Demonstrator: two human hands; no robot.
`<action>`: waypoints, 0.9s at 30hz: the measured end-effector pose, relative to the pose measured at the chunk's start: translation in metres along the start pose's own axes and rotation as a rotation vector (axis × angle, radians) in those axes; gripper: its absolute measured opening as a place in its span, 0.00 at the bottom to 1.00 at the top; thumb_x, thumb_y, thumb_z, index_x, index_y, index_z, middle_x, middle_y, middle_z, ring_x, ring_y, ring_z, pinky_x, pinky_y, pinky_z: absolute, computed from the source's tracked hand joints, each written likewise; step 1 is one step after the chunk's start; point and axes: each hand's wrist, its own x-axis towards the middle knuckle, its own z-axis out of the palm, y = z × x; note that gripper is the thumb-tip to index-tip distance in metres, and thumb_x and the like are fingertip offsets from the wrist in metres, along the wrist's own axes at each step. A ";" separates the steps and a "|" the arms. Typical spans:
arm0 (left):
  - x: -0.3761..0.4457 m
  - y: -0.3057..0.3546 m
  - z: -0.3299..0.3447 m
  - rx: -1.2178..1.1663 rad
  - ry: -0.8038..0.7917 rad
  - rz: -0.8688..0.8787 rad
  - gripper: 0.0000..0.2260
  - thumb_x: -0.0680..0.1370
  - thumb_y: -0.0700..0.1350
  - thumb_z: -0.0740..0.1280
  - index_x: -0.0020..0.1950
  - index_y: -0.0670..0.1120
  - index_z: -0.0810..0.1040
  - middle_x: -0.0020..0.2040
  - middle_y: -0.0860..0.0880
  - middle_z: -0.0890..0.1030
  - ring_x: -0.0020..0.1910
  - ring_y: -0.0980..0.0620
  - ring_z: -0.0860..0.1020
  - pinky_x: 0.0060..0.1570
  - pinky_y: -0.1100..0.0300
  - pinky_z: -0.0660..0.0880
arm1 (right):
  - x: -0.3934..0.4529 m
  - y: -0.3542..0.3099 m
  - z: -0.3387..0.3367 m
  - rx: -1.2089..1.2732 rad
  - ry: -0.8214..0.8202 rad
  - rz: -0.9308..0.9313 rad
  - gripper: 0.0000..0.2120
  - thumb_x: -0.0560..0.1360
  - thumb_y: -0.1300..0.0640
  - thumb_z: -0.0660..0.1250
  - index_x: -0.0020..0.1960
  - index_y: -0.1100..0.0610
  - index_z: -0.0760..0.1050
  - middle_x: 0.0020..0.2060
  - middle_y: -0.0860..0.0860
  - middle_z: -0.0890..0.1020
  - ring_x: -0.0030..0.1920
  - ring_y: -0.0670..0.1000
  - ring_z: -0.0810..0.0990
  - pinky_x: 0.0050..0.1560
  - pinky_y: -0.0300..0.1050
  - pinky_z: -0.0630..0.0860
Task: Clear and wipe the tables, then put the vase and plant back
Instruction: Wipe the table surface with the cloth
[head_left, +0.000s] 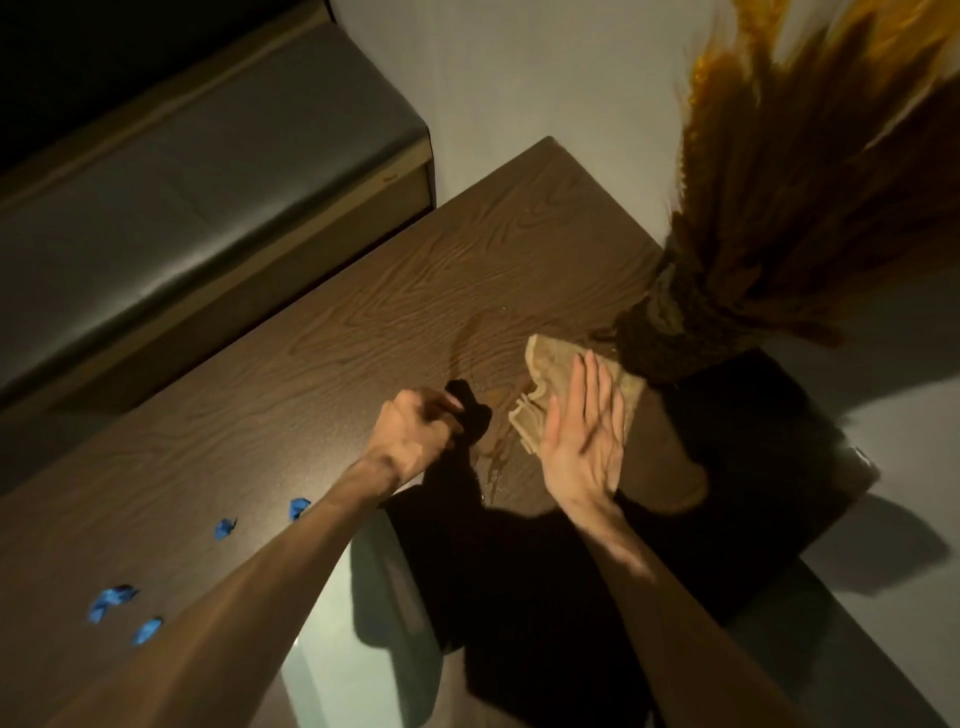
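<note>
A beige folded cloth (545, 384) lies on the dark wood-grain table (395, 291), over a wet brownish spill (488, 452). My right hand (584, 441) presses flat on the cloth with straight fingers. My left hand (415, 431) hovers just left of the spill with its fingers curled; I see nothing in it. A dark textured vase (670, 332) holding tall dried brown-orange plumes (810, 156) stands at the table's right end, right behind the cloth.
Several blue scraps (111, 603) lie on the table near its front left part. A grey cushioned bench (197, 171) runs along the table's far side. The pale floor (883, 426) shows at right.
</note>
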 end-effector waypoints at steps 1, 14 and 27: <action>0.005 0.000 -0.001 -0.007 0.045 0.015 0.10 0.78 0.35 0.64 0.53 0.45 0.81 0.44 0.46 0.85 0.42 0.49 0.84 0.39 0.57 0.81 | 0.016 0.000 0.005 0.018 0.013 0.028 0.24 0.85 0.53 0.57 0.78 0.62 0.63 0.76 0.58 0.67 0.78 0.56 0.64 0.74 0.57 0.65; 0.040 -0.004 -0.037 -0.148 0.221 0.016 0.08 0.80 0.36 0.63 0.53 0.45 0.81 0.46 0.45 0.84 0.39 0.53 0.82 0.39 0.57 0.81 | 0.137 -0.036 0.038 0.041 -0.317 -0.394 0.28 0.83 0.49 0.56 0.80 0.57 0.59 0.80 0.53 0.62 0.80 0.54 0.57 0.79 0.55 0.55; 0.020 -0.001 -0.032 0.016 0.296 0.003 0.08 0.78 0.38 0.64 0.50 0.46 0.82 0.47 0.46 0.83 0.46 0.49 0.82 0.43 0.55 0.81 | 0.064 -0.038 0.010 0.139 -0.521 -0.759 0.22 0.85 0.49 0.54 0.77 0.52 0.67 0.78 0.48 0.64 0.80 0.50 0.56 0.80 0.53 0.52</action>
